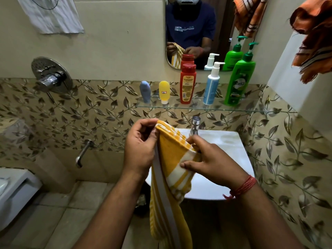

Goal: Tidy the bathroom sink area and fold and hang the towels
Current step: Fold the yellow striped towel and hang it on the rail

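While both hands hold it in front of the sink (231, 141), the yellow towel (168, 186) hangs free in the open space near the basin's front rim, with bare floor (59, 212) to the left and the leaf-patterned tiled wall (287, 159) close on the right. The left hand (139, 148) pinches the towel's upper folded edge between thumb and fingers. The right hand (210, 162) is closed on the adjacent fold, thumb pressed on a white band. The towel is yellow with white stripes, folded lengthwise, and its lower end passes out of view at the near edge.

Beyond the hands, the tap (195, 125) stands at the far side of the white basin. Above it a glass shelf (251, 107) carries five containers in a row: a blue tube (145, 91), a yellow tube (164, 92), a red bottle (187, 83), a white pump bottle (212, 85) and a green pump bottle (239, 78). The mirror (222, 18) is mounted on the far wall. An orange striped towel (314, 38) hangs at upper right; its support cannot be made out. A white cloth (52, 15) hangs at upper left, above a wall mixer valve (51, 75).
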Demonstrator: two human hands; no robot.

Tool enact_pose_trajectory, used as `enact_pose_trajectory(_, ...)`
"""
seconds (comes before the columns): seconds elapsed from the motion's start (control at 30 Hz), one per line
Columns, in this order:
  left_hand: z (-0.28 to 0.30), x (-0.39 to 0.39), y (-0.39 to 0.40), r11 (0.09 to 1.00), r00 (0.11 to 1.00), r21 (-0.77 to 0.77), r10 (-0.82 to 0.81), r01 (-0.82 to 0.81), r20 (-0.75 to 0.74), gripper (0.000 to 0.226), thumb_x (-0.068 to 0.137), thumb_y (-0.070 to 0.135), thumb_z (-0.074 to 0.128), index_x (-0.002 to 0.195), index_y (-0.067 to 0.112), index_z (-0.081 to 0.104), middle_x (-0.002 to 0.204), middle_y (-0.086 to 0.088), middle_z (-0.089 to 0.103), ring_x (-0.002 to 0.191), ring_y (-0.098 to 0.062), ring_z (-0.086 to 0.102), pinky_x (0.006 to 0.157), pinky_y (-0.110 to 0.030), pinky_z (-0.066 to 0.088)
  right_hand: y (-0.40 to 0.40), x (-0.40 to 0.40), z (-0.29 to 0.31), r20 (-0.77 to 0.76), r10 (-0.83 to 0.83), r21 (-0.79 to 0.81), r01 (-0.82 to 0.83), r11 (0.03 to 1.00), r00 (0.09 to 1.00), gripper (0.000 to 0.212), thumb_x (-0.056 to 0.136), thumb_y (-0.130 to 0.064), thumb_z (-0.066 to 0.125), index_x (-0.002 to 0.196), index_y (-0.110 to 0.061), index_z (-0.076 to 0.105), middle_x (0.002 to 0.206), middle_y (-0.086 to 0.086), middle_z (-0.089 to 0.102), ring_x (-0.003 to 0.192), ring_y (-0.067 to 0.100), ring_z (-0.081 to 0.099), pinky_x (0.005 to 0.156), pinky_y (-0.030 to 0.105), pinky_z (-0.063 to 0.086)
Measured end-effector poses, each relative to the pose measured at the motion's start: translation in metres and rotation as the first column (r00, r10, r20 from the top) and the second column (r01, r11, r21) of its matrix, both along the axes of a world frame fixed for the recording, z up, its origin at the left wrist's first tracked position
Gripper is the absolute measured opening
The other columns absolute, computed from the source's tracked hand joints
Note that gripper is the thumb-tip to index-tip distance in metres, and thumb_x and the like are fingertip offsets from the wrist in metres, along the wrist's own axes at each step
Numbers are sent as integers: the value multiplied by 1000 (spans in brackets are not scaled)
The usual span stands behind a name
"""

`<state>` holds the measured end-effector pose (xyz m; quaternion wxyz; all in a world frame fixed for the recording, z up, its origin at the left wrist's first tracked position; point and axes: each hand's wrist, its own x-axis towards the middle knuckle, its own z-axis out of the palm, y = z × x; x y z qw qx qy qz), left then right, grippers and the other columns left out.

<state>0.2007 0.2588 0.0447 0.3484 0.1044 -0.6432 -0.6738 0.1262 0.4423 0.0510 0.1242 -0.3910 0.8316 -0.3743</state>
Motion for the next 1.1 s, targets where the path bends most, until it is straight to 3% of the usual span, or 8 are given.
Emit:
enact_pose_trajectory(0.1,-2,-3,-3,997,997,-13,75,-75,22,26,92,-5,63,96,21,66,96,1,72,92,-8,70,79,-21,55,7,-2,1,-183,48,134,-24,991,982,26,87,-42,72,99,-30,52,90,-7,62,81,7,58,66,28,43)
enact_pose_trajectory(0.2,-11,-9,-3,989,987,39,137,-140,81,33,92,-8,60,92,25,65,90,8,71,88,-3,68,77,-21,53,9,3,20,-478,80,312,84,946,875,18,90,-50,63,97,-36,54,79,-13,45,89,16,45,77,33,31)
enact_pose_trajectory(0.33,-11,-12,-7,984,986,111,130,-141,103,33,91,-8,61,94,25,65,92,8,72,89,-4,68,76,-20,53,12,16,41,-633,28,158,94,983,773,16,86,-50,64,89,-35,61,73,-17,43,82,12,33,74,33,27)
enact_pose_trajectory(0.57,-3,-16,-9,984,993,150,85,-97,87,33,91,-8,62,99,24,64,99,1,71,97,-13,67,83,-28,54,13,12,54,-548,-91,66,152,986,831,22,84,-47,50,93,-29,60,91,-14,47,91,12,42,68,24,31)
enact_pose_trajectory(0.73,1,-20,-9,983,995,164,79,-89,68,43,85,-17,60,97,24,63,97,1,71,92,-12,68,84,-31,57,-15,39,44,-431,115,-82,-166,983,895,11,85,-18,71,90,-18,61,93,-8,48,82,4,43,70,9,35)
enact_pose_trajectory(0.87,2,-13,-10,989,993,106,100,-106,61,36,92,-10,59,100,25,63,97,5,71,97,-11,68,83,-28,57,8,5,41,-437,-268,-243,174,954,859,23,77,3,74,86,-14,62,92,-6,45,81,3,43,73,3,34)
enact_pose_trajectory(1.0,8,-9,-5,995,995,32,98,-99,32,34,94,-6,58,101,27,62,96,9,70,93,-1,67,80,-21,55,15,-1,43,-400,-279,-224,202,953,873,26,78,2,75,89,-17,63,108,0,49,103,12,51,86,2,35)
enact_pose_trajectory(1.1,15,-8,-3,996,995,-9,94,-94,26,32,94,-4,59,103,27,61,100,8,70,97,-2,68,83,-22,55,19,-3,46,-364,-289,-223,218,950,885,28,79,2,75,86,-22,61,104,1,60,99,18,58,80,22,47)
